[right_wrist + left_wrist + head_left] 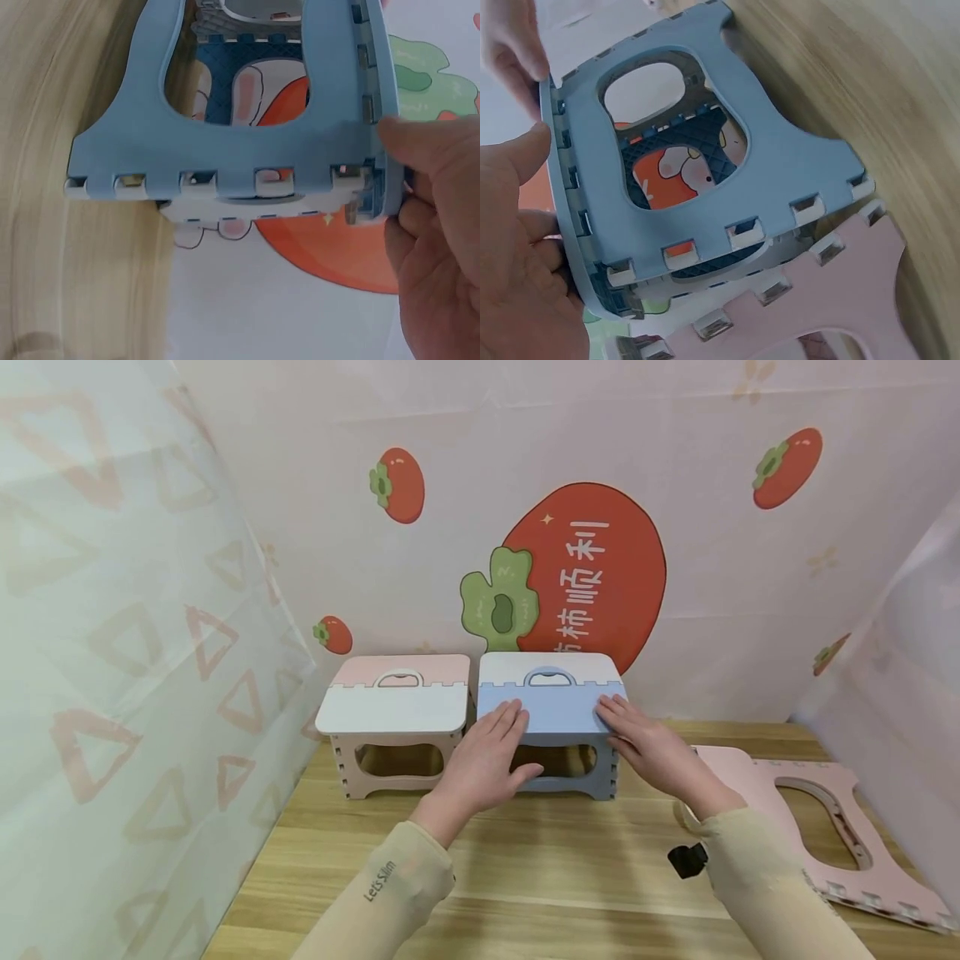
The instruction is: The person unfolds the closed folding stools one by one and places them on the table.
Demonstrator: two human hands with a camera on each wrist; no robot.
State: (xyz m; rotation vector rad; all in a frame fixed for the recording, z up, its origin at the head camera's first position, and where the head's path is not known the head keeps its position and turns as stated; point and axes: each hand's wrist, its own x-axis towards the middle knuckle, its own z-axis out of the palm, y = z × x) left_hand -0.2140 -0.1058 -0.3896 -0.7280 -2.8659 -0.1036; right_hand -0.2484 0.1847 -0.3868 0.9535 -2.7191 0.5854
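Note:
A blue-and-white folding stool [551,710] stands unfolded on the wooden table, its handle cut-out in the middle of the top. My left hand [483,764] rests with extended fingers on the left front of that top, the thumb held out to the side. On the opposite corner lie the fingers of my right hand [652,747], near the right edge. In the right wrist view, the thumb [420,142] is right at the rim of the stool's top. Close on the left stands a pink-and-white folding stool [393,708], also unfolded.
Another pink stool [757,793] lies on the table at the right, partly behind my right forearm. A printed cloth wall [712,610] with persimmon pictures rises behind the stools, and more cloth [135,693] hangs on the left. The wooden table [555,877] extends in front.

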